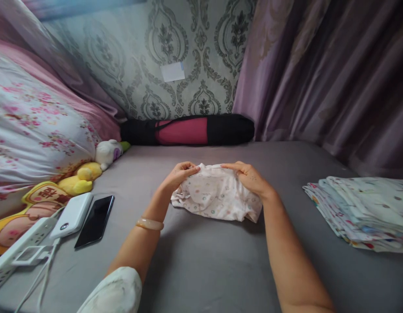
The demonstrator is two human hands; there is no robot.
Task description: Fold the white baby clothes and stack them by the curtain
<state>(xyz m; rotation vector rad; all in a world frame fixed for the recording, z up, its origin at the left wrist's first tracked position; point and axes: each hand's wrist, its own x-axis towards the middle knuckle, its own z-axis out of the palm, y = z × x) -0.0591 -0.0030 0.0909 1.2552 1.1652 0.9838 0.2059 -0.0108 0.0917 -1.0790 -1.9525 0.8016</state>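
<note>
A pale cloth [213, 195] with small round prints is held up at the middle of the grey bed sheet [201, 269], its lower part bunched and hanging toward the sheet. My left hand [183, 174] pinches its top left edge between thumb and fingers. At the top right edge, my right hand [249, 175] grips the same cloth, with the index finger stretched along the hem. Whether the cloth's underside touches the sheet is hard to tell.
Folded cloths [367, 208] are stacked at the right. On the left lie a black phone [95, 221], a white power bank [72, 215], a power strip [23, 250] with cables and plush toys [79, 178]. A black and pink roll bag [188, 130] lies along the wall.
</note>
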